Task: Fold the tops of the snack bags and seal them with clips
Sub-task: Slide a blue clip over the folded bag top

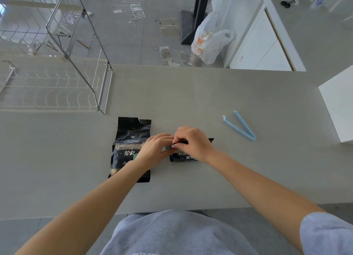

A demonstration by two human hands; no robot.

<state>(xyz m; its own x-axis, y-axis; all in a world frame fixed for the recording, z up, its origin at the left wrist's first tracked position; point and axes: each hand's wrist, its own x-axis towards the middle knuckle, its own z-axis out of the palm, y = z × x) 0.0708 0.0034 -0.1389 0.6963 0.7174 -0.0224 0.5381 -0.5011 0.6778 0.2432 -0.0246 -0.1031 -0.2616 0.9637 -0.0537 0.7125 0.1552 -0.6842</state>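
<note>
1. The left hand (152,149) and the right hand (191,142) meet over the folded bag (183,156). Both pinch its rolled-down top edge, fingertips closed on the black fold; the right hand covers most of the fold from above, and a narrow strip of it sticks out past the right hand.
2. The folded bag is black with pale lettering, short now that its top is turned down, and lies flat on the table (210,94).
3. Just beside the folded bag, on the side of the left hand, lies the second bag (129,138). It is the same black packaging with gold and white print, full length, its top edge unfolded and slightly ragged. The left forearm crosses its lower part.
4. Beyond the folded bag on the right-hand side, well apart from it, a light blue clip (241,126) lies open in a V on the table.
5. The table is plain matte grey. Far from the folded bag on the left stands a wire dish rack (57,90); on the right edge sits a white box (340,105).
6. Past the table, the tiled floor (122,35) is strewn with clear wrappers, and a white plastic bag (208,42) leans by a white cabinet (261,46).
</note>
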